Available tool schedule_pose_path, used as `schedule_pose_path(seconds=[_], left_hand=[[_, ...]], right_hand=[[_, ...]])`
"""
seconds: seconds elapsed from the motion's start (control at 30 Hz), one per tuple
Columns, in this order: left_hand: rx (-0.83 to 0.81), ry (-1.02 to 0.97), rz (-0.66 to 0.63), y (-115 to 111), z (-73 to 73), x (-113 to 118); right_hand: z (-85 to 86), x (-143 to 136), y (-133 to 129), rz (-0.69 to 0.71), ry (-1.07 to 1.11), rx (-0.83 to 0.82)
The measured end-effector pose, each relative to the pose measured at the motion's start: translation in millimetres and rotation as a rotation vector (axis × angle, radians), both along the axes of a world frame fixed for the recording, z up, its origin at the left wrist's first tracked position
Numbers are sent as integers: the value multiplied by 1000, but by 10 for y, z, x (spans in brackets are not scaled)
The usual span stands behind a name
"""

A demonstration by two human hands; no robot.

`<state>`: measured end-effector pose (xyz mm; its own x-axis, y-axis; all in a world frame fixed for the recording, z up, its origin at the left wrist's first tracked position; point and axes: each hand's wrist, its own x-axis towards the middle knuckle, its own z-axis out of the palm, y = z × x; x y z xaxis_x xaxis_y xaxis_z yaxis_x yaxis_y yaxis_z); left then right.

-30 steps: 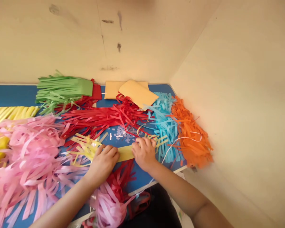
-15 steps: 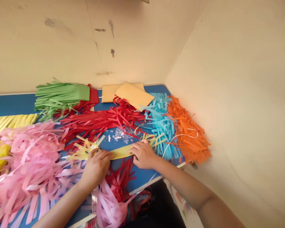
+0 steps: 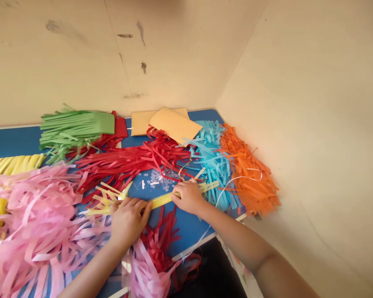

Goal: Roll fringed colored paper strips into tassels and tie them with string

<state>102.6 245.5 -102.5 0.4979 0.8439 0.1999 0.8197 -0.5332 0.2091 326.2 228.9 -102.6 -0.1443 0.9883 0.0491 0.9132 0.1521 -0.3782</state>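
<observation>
Between my two hands a yellow fringed paper strip (image 3: 161,201) lies low over the blue table, its middle band now narrow, with cut fringes sticking out past both hands. My left hand (image 3: 130,215) is closed on the strip's left part, fingers bent over it. On the right part, my right hand (image 3: 188,196) grips it with curled fingers. Just behind the strip lies a scatter of small clear plastic pieces (image 3: 161,179). Red fringe (image 3: 160,238) and a pink tassel (image 3: 151,269) on a string hang near the table's front edge, below my hands.
Pink fringes (image 3: 46,203) cover the left side. Green fringed paper (image 3: 77,124), red fringes (image 3: 133,155) and yellow-orange sheets (image 3: 175,124) lie toward the wall. Blue fringes (image 3: 213,157) and orange fringes (image 3: 248,178) fill the right end. A white string (image 3: 225,188) crosses them.
The yellow strip's middle has become narrower, looking folded or rolled between my hands. My left hand has turned, with its thumb now along the strip. The view has shifted slightly.
</observation>
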Motion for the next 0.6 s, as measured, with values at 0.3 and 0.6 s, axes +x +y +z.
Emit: schedule_pose_path(seconds=[0.3, 0.6], left_hand=[[-26, 98, 13, 60, 12, 18], [20, 108, -111, 140, 123, 12]], right_hand=[[-100, -2, 26, -36, 17, 7], [8, 5, -98, 201, -112, 227]])
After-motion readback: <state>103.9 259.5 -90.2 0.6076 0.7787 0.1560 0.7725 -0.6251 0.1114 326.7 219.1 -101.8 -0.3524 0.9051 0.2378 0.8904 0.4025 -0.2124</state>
